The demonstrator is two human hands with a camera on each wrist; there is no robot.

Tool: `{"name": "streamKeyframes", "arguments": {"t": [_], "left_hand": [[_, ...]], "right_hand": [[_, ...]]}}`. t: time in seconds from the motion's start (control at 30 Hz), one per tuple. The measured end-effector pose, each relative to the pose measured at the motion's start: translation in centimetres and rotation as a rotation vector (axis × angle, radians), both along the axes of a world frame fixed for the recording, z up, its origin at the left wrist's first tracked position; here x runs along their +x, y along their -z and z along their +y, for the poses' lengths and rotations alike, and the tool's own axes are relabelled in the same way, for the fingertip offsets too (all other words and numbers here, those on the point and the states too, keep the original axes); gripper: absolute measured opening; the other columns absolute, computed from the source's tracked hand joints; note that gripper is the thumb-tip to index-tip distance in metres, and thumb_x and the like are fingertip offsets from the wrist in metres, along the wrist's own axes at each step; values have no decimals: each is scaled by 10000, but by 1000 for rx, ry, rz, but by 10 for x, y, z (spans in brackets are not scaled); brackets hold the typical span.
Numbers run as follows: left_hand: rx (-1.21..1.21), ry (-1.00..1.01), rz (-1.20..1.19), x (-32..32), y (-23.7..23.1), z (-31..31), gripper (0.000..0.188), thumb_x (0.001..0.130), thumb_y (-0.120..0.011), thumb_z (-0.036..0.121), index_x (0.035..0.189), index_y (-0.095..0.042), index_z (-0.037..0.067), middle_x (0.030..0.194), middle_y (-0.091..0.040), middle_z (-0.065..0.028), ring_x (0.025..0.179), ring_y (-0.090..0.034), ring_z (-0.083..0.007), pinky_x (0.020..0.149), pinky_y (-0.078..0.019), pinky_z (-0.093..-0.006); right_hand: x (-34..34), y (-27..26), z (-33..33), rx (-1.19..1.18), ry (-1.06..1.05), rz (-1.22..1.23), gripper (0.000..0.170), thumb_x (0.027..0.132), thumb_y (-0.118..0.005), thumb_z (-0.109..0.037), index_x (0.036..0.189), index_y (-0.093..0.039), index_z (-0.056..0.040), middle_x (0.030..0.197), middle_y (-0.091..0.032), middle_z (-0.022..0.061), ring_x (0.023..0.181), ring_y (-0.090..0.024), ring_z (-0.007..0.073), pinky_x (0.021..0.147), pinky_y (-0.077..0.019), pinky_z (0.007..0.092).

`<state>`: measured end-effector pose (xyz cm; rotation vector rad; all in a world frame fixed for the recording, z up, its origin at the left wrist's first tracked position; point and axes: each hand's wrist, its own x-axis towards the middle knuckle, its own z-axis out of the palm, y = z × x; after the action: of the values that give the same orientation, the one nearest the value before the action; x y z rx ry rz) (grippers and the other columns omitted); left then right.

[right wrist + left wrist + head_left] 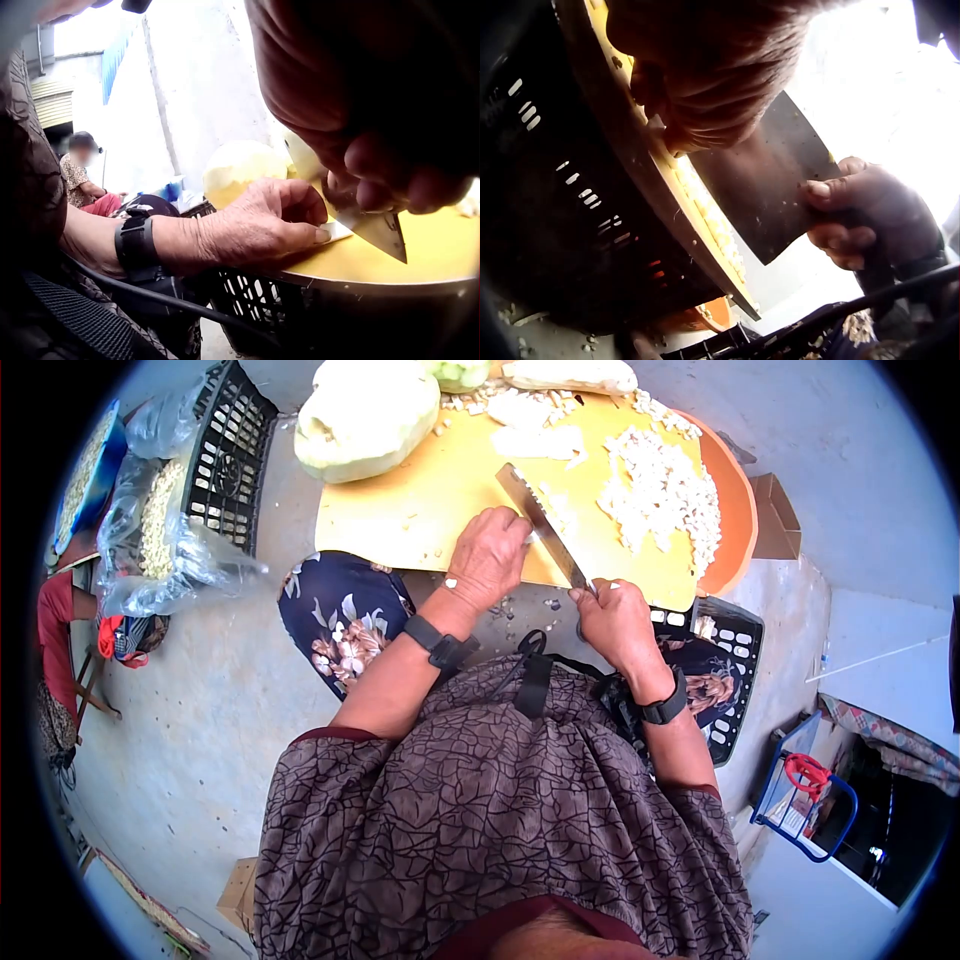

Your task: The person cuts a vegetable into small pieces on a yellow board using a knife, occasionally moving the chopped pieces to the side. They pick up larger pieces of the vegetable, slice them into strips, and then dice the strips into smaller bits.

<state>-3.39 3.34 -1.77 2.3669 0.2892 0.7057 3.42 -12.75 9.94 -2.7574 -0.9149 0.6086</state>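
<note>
A wide-bladed knife point(545, 525) stands over the yellow board point(370, 520); its blade point(769, 180) shows broadly in the left wrist view. The right hand point(618, 622) grips its handle, fingers curled round it point(877, 206). Left of the blade, the left hand point(490, 555) bends its fingers at the board's near edge. In the right wrist view the left hand point(255, 225) pinches a small white piece point(339, 230) between thumb and fingers, close beside the blade point(382, 236). Small white cut pieces point(665, 490) lie heaped on the board's right side.
A large pale gourd point(365, 420) and a peeled long piece point(570, 374) lie at the board's far side. An orange basin point(735, 510) sits under its right edge. Black crates point(230, 460) and a clear bag of pieces point(160, 525) stand left. Another person point(86, 172) sits beyond.
</note>
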Motion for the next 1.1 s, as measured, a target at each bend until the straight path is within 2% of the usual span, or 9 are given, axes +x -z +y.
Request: {"name": "streamKeyframes", "arguments": {"t": [0.23,0.33,0.43,0.53,0.63,0.73,0.87,0.9,1.1], "left_hand": [[-42,18,-41,2,3,-1,103,780,-673,-8,882,-663,3,874,-617,-131,894,-619,-325,803,-531,-410],[-54,29,-47,4,5,-1,84,782,-674,-3,865,-662,5,862,-616,-131,881,-620,-329,795,-531,-413],[-72,40,-70,6,9,0,77,784,-674,1,858,-658,13,853,-610,-128,875,-620,-329,790,-530,-414],[-110,57,-49,2,6,3,112,779,-687,16,885,-651,22,865,-604,-130,884,-618,-332,791,-527,-414],[-140,61,-16,-1,-5,5,179,767,-711,46,930,-639,26,895,-602,-136,904,-616,-338,802,-525,-417],[-87,33,62,-6,-11,8,235,756,-725,67,968,-632,26,930,-605,-144,926,-615,-344,818,-524,-421],[-47,26,171,-7,-9,9,229,755,-711,55,969,-638,22,939,-616,-150,944,-620,-347,833,-525,-429],[-47,21,175,-7,-8,10,218,757,-706,52,963,-642,21,932,-620,-152,945,-620,-350,834,-524,-431],[-78,4,165,-7,-8,8,143,773,-684,44,910,-659,13,873,-633,-154,905,-632,-356,813,-532,-433]], "right_hand": [[9,13,2,-20,-111,-17,253,878,-664,-179,776,-708,48,772,-665,264,774,-673,428,739,-548,471],[15,18,9,-34,-75,46,247,876,-659,-171,779,-705,52,778,-665,262,783,-666,436,752,-545,468],[14,42,8,84,-81,-32,281,897,-660,-192,827,-682,79,750,-640,300,758,-646,467,714,-528,478],[16,48,7,162,-36,-51,291,911,-654,-197,825,-676,80,696,-635,279,671,-654,421,670,-525,455],[18,33,7,115,131,44,274,898,-650,-215,826,-707,43,776,-661,255,787,-662,428,750,-534,471],[18,26,-2,125,208,129,289,902,-656,-229,843,-705,49,777,-658,263,780,-663,424,746,-534,474],[3,3,-3,92,61,58,300,904,-662,-239,837,-704,51,741,-653,261,760,-666,430,725,-539,480],[1,4,-5,151,0,17,325,922,-671,-231,796,-662,68,631,-590,251,561,-593,353,586,-479,435],[-1,11,-2,110,-31,57,311,905,-679,-223,808,-671,72,676,-602,284,637,-619,425,626,-495,466]]}}
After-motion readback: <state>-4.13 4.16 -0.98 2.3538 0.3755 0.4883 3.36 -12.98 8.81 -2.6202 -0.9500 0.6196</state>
